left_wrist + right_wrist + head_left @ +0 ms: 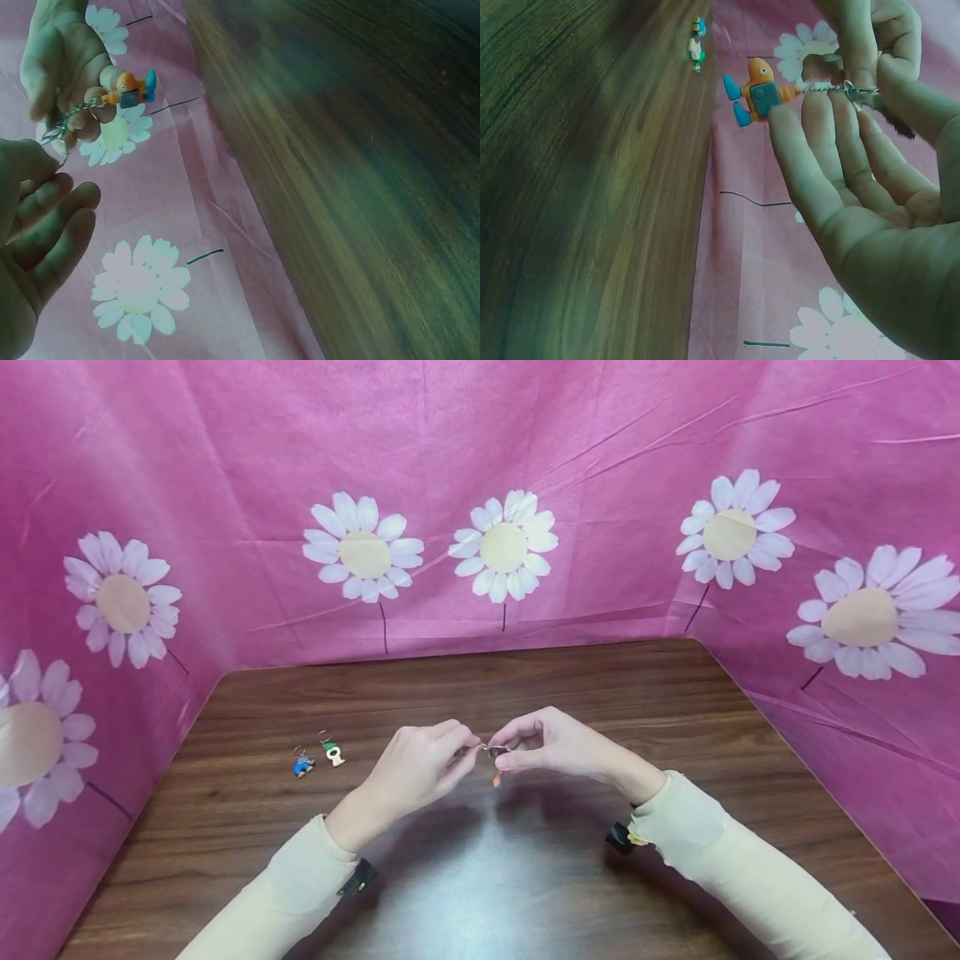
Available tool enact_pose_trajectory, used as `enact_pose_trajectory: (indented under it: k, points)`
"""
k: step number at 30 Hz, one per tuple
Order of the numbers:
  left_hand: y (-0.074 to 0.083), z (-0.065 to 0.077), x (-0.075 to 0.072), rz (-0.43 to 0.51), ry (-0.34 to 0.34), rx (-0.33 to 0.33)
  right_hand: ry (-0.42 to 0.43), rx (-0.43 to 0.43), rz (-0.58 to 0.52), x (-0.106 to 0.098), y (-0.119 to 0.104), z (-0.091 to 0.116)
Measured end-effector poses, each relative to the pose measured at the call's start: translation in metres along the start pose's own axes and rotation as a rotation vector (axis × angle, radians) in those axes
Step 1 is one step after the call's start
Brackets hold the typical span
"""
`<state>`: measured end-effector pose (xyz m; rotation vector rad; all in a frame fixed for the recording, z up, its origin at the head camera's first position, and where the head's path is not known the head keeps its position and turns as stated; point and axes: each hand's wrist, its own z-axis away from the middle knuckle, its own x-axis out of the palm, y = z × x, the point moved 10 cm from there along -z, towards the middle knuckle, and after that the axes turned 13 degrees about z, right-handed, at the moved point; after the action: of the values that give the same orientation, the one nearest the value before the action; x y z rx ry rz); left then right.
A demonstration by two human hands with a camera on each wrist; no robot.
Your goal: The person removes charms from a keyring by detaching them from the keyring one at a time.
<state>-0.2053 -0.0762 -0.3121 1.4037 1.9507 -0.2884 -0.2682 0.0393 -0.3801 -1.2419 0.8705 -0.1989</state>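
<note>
Over the middle of the table my two hands meet at a keychain. An orange figure with blue feet (762, 84) hangs from it on a short metal chain (817, 88). My left hand (418, 766) pinches the metal key ring (54, 135) between thumb and fingertips, its other fingers loosely bent. Opposite, my right hand (561, 748) holds a key-like metal piece with a jagged dark edge (897, 123) between thumb and fingers. The ring and this piece come together between the fingertips, partly hidden by them. The figure dangles below the right fingers in the head view.
Two more keychains lie on the table's left side: a blue figure (303, 766) and a green and white one (332, 750). The brown wooden table (465, 685) is bordered by a pink cloth (600, 443) printed with daisies. Dark wrist cameras sit beneath both sleeves.
</note>
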Motion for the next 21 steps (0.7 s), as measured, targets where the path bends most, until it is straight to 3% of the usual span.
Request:
enact_pose_trajectory:
  k: [6,12,21]
  points:
    - [0.0004,0.0006,-0.0012,-0.007,0.042,0.008,0.014,0.019,-0.052,-0.001,0.0043,0.0012]
    - [0.0008,0.0024,-0.0034,0.024,0.085,0.003,0.001,-0.037,-0.046,0.0045,0.0039,-0.0001]
    - [0.0076,0.0027,-0.0045,-0.051,0.108,0.063,0.008,-0.06,-0.015,0.0085,-0.002,0.0009]
